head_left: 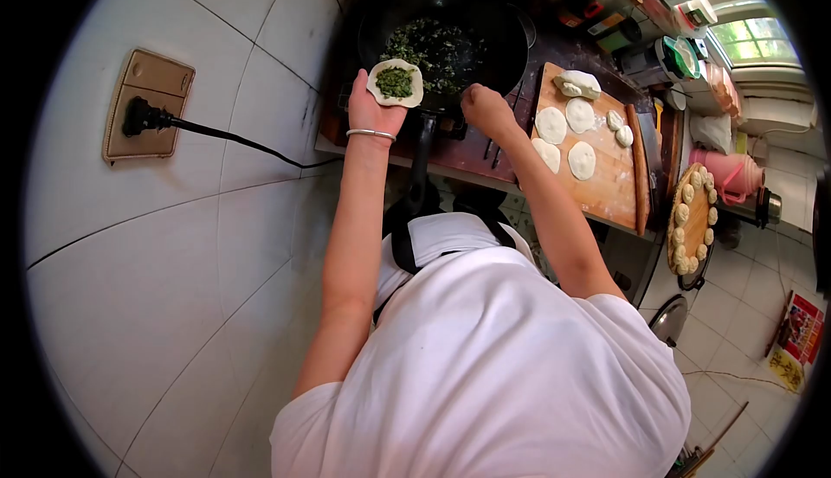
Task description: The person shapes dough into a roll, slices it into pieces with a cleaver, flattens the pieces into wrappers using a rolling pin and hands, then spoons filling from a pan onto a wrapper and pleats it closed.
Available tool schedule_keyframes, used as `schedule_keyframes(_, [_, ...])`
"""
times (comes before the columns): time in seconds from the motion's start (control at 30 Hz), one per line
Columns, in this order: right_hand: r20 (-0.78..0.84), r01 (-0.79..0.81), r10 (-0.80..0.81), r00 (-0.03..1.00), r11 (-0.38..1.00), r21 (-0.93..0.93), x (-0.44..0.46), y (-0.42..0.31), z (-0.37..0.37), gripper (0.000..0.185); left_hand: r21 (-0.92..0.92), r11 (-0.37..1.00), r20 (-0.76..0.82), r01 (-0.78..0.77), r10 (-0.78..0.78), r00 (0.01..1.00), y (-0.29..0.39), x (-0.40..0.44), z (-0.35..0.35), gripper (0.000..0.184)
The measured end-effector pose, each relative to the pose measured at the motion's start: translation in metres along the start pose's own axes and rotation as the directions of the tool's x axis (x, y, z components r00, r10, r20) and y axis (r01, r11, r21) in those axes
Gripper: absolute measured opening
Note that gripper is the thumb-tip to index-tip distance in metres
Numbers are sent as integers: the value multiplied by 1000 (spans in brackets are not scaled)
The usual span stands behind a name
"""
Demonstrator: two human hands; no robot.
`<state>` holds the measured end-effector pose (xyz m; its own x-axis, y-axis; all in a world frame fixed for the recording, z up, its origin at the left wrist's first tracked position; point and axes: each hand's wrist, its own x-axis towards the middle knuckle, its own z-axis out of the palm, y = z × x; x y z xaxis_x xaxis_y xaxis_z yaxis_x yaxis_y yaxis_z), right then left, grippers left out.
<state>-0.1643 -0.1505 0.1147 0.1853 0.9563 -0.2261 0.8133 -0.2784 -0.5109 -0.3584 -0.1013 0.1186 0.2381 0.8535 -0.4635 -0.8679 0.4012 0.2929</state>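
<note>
A round dough wrapper with chopped green filling heaped in its middle lies on my left hand, which supports it from below. It is over the near left rim of a black wok, where more of the green filling is spread. My right hand is at the wok's near right edge, fingers curled together. Whatever it may hold is hidden. The wok's handle points toward me between my forearms.
Right of the wok, a wooden board bears flat wrappers, dough lumps and a rolling pin. Farther right is a round tray ringed with several stuffed buns or dumplings. A plugged cord runs along the left wall.
</note>
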Motion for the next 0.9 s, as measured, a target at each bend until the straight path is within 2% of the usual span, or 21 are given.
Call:
schedule_keyframes(0.07, [116,-5,13,993,998,-66,-7,-7,-3,24,34,999,35,21,-22,999,0,-9,3,48])
schedule_keyframes(0.1, [115,-8,15,993,998,-64,-12,-8,-7,24,37,999,34,23,-24,999,1,-13,5,48])
schedule_keyframes(0.17, [110,112,-97,989,985,-131,-23,-17,-23,23,49,996,73,81,-84,994,1,-21,10,47])
schedule_keyframes(0.2, [110,106,-91,990,986,-131,-25,-20,-29,23,50,995,72,86,-90,993,1,-26,12,47])
schedule_keyframes(0.23, [88,112,-138,986,962,249,-26,-24,-33,23,45,990,119,132,-136,983,3,-31,14,45])
schedule_keyframes(0.27, [49,110,-173,984,797,593,-28,-28,-39,23,41,983,165,178,-182,969,3,-36,16,43])
schedule_keyframes(0.3, [49,107,-168,985,797,594,-32,-32,-44,23,43,982,164,182,-187,969,2,-40,18,43])
schedule_keyframes(0.37, [197,-114,-73,978,605,788,-38,-41,-54,23,45,977,191,209,-214,958,1,-45,24,42])
schedule_keyframes(0.6, [198,-163,-26,980,466,870,-44,-39,-49,27,58,977,205,207,-214,955,-10,-50,32,44])
schedule_keyframes(0.73, [208,-177,-25,978,437,882,-46,-38,-51,26,65,972,206,225,-234,950,-13,-51,32,42])
schedule_keyframes(0.83, [171,-139,-27,985,467,873,-45,-39,-48,25,66,972,214,227,-236,948,-14,-52,32,42])
schedule_keyframes(0.9, [-36,66,-58,998,697,714,-44,-41,-42,23,68,972,216,224,-233,948,-15,-52,32,41])
